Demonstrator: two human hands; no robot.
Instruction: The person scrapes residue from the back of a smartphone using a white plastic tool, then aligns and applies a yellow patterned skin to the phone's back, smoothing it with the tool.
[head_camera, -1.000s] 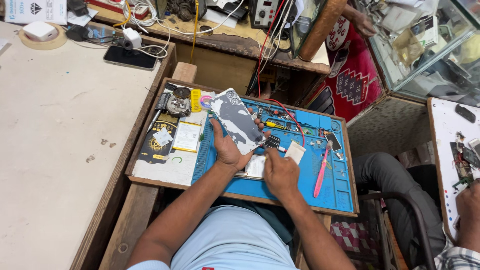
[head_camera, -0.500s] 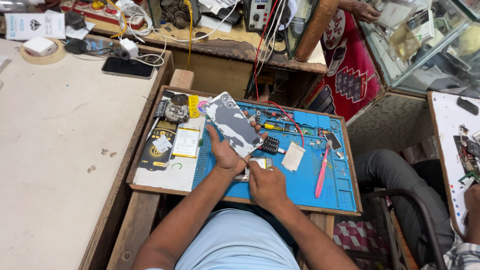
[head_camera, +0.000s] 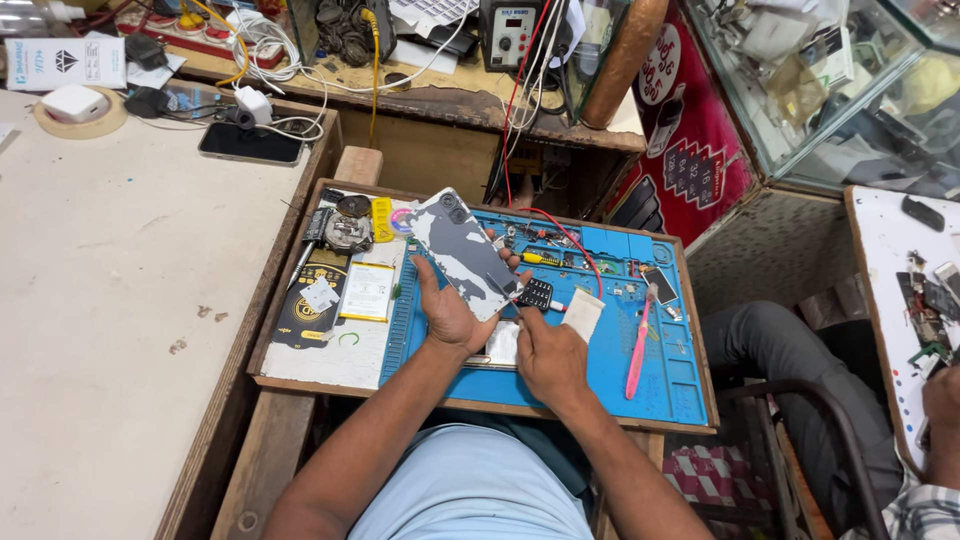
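Cluttered repair-shop surroundings frame your view: a wooden tray sits in front of you with a blue work mat laid in it, and a pale tabletop stretches away on your left, where a dark phone lies flat near its far edge. Beyond the tray, tangled cables and a soldering station crowd a shelf.

Your left hand holds a smartphone back side up over the mat, tilted, its grey-and-white patterned cover facing you and the camera cluster at the far end. The fingers of that hand wrap around its near edge from below, closed firmly on it.

Your right hand sits just beside it, the fingers pinched on a thin tool whose tip meets the phone's lower edge; the tool itself is too small to identify. A small black keypad part lies on the mat just past your right fingertips.

A pink toothbrush rests on the mat to your right, a white cloth patch lies between it and your hand, and a flat battery sits on the tray's left part. Another person's hand is at work at the far right.
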